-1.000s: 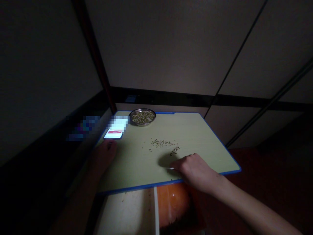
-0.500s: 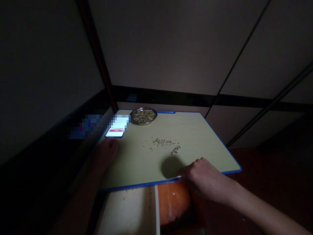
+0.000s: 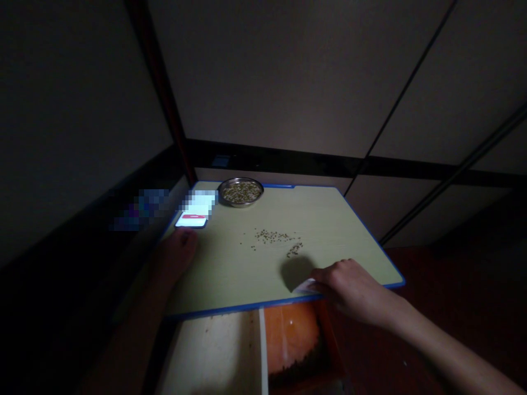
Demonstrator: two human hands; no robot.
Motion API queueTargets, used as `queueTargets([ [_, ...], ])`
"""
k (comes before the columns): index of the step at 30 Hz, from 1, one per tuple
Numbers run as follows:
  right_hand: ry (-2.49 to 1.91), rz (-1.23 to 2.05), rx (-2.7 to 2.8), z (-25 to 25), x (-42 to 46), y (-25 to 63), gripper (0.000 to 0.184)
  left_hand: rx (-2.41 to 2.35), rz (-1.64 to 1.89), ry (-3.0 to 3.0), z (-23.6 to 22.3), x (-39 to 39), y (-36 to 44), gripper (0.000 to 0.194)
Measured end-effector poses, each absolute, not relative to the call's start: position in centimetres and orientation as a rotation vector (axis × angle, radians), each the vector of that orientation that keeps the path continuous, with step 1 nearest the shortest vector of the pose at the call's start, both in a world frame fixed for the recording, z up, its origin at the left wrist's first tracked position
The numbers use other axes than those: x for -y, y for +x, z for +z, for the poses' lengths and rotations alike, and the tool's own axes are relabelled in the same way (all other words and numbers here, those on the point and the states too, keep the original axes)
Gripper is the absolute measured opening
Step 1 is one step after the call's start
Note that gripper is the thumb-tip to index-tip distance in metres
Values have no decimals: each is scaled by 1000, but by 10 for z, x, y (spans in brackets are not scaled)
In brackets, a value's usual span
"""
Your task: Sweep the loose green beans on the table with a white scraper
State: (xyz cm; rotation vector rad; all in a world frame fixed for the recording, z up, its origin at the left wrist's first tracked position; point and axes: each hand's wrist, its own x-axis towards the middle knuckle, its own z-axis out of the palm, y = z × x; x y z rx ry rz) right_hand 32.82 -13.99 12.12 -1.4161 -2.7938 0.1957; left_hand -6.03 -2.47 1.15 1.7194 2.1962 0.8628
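My right hand [image 3: 341, 281] is at the near right edge of a pale tabletop [image 3: 329, 219] with a blue rim. It pinches a white piece of paper [image 3: 305, 285], which lies low over the board; its far end is inside my grip. Small dark seeds [image 3: 274, 236] are scattered across the middle, with a little cluster [image 3: 295, 249] beyond the paper. On the left, my left hand [image 3: 177, 252] rests with curled fingers, dimly lit, and nothing shows in it. Just past it lies a lit phone [image 3: 192, 220]. A round metal dish [image 3: 242, 205] of seeds stands at the back left.
Below the near edge are a pale open box or drawer [image 3: 214, 351] and an orange container [image 3: 290, 334] with dark bits along its bottom. Wall panels [image 3: 267, 82] rise right behind the table, and a dark ledge [image 3: 135, 214] runs along the left.
My right hand has shifted a little up and to the right, and more of the white paper shows. My left hand stays in place. The seeds look about the same.
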Motion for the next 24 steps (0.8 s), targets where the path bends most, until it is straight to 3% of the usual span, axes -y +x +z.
queueTargets([
  [9, -1547, 304, 2652, 135, 116, 336, 22, -2209, 830, 1740, 11, 24, -62, 38],
  [16, -1893, 1, 2448, 131, 76, 347, 23, -2210, 862, 1757, 7, 22, -62, 36],
  [24, -1773, -88, 2510, 126, 25, 291, 28, -2195, 883, 1725, 7, 24, -63, 36],
])
